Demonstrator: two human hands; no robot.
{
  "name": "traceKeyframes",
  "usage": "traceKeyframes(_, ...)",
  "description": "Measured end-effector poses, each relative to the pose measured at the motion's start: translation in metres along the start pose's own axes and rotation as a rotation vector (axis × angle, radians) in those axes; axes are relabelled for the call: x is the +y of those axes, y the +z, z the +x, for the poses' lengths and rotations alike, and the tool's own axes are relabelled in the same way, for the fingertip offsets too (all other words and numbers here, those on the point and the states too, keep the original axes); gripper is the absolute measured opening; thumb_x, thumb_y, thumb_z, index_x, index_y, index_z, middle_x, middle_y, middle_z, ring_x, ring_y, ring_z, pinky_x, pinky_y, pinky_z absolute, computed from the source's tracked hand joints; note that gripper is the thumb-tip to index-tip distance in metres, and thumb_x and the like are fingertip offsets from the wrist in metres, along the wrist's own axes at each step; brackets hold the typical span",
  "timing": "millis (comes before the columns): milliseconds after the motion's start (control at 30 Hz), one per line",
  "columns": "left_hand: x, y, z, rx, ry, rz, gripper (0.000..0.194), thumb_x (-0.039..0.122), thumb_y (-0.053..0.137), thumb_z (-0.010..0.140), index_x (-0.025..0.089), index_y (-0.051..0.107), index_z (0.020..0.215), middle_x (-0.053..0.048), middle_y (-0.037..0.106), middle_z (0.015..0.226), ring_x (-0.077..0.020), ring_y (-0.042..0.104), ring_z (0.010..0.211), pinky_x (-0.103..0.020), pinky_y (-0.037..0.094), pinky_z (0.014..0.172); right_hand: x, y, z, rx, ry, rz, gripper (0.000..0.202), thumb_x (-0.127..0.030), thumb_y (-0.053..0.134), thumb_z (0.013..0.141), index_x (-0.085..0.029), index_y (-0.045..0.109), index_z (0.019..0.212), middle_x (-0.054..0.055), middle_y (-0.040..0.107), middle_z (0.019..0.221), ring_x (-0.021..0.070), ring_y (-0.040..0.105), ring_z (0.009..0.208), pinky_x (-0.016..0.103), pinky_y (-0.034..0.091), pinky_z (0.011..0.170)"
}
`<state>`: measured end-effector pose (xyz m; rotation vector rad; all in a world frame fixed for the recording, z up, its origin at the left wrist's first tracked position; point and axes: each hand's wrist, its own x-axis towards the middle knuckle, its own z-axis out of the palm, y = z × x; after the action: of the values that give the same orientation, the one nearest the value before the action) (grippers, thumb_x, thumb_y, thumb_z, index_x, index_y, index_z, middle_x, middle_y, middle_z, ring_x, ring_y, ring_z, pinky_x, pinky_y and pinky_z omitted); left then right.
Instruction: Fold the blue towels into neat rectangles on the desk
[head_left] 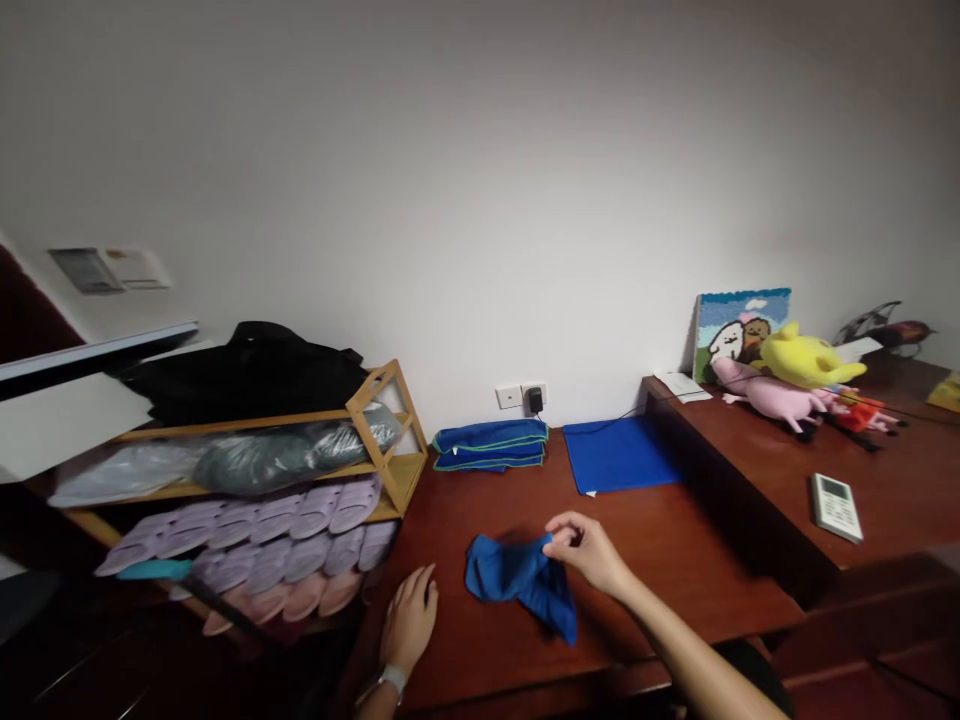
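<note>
A crumpled blue cloth (514, 568) lies on the reddish-brown wooden table (480, 660). My right hand (585, 550) pinches its upper right corner between thumb and fingers, lifting that part a little. The cloth's lower right end hangs toward the front of the table. To the left, my left hand (409, 615) rests palm down with fingers stretched out, apart from the cloth. A band sits on that wrist.
Folded blue cloths with green edging (491, 445) lie against the wall, beside a flat blue cloth (622, 455). A slipper rack (397, 440) stands left. On the higher right-hand surface (757, 480) are plush toys (802, 358) and a white remote control (835, 507).
</note>
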<state>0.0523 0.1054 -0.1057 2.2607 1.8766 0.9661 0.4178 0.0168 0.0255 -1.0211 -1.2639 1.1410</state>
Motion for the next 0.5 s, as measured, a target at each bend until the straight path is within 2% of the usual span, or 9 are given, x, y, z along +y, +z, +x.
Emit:
traceKeyframes(67,0.048,-0.014,0.003,0.043,-0.023,-0.173,0.047,0.048,0.042,0.093,0.019,0.075,0.112,-0.014,0.076,0.117,-0.0319,0.069,0.114,-0.051,0.054,0.105,-0.019,-0.012,-0.006,0.008,0.005,-0.041,0.052,-0.06,0.089,0.066,-0.02,0.07,0.094,-0.004,0.065,0.067,0.0127,0.059,0.063,0.028,0.047,0.065)
traceKeyframes(133,0.111,-0.028,0.004,0.012,0.003,-0.419,0.045,0.053,0.047,0.095,0.021,0.073,0.112,-0.012,0.075,0.116,-0.0285,0.07,0.109,-0.046,0.058,0.099,-0.036,-0.018,-0.01,0.018,0.005,-0.073,0.053,-0.059,0.09,0.063,-0.02,0.069,0.091,-0.004,0.066,0.066,0.0129,0.059,0.061,0.028,0.046,0.064)
traceKeyframes(233,0.208,-0.051,-0.002,-0.115,0.2,-0.694,0.046,0.052,0.061,0.094,0.021,0.067,0.128,-0.012,0.072,0.117,-0.0222,0.072,0.097,-0.037,0.062,0.086,-0.056,-0.014,-0.018,0.023,-0.031,-0.089,0.052,-0.058,0.091,0.062,-0.02,0.07,0.091,-0.004,0.068,0.067,0.0132,0.061,0.063,0.028,0.048,0.065)
traceKeyframes(300,0.254,-0.066,-0.008,-0.14,0.289,-0.736,0.048,0.047,0.072,0.088,0.023,0.066,0.13,-0.01,0.072,0.119,-0.022,0.071,0.101,-0.036,0.062,0.088,-0.065,-0.009,-0.025,0.008,-0.069,-0.072,0.049,-0.057,0.09,0.065,-0.02,0.07,0.091,-0.003,0.07,0.069,0.0137,0.063,0.066,0.028,0.049,0.066)
traceKeyframes(333,0.27,-0.072,-0.012,-0.142,0.303,-0.75,0.045,0.044,0.073,0.087,0.024,0.068,0.127,-0.01,0.073,0.118,-0.0222,0.071,0.102,-0.036,0.062,0.087,-0.068,-0.007,-0.03,-0.002,-0.083,-0.056,0.048,-0.056,0.09,0.067,-0.02,0.071,0.092,-0.003,0.071,0.07,0.0141,0.064,0.067,0.028,0.049,0.067)
traceKeyframes(400,0.286,-0.085,-0.017,-0.171,0.298,-0.805,0.037,0.04,0.071,0.089,0.024,0.071,0.122,-0.01,0.074,0.116,-0.0229,0.072,0.103,-0.035,0.062,0.086,-0.074,-0.005,-0.039,-0.021,-0.092,-0.008,0.047,-0.055,0.09,0.068,-0.019,0.073,0.093,-0.001,0.073,0.074,0.0151,0.067,0.07,0.029,0.052,0.07)
traceKeyframes(500,0.289,-0.101,-0.021,-0.266,0.251,-0.945,0.038,0.041,0.072,0.089,0.021,0.073,0.12,-0.011,0.075,0.118,-0.0248,0.073,0.107,-0.037,0.062,0.091,-0.082,-0.01,-0.054,-0.067,-0.064,0.106,0.05,-0.055,0.089,0.07,-0.019,0.076,0.102,0.003,0.078,0.087,0.0171,0.071,0.08,0.033,0.056,0.081)
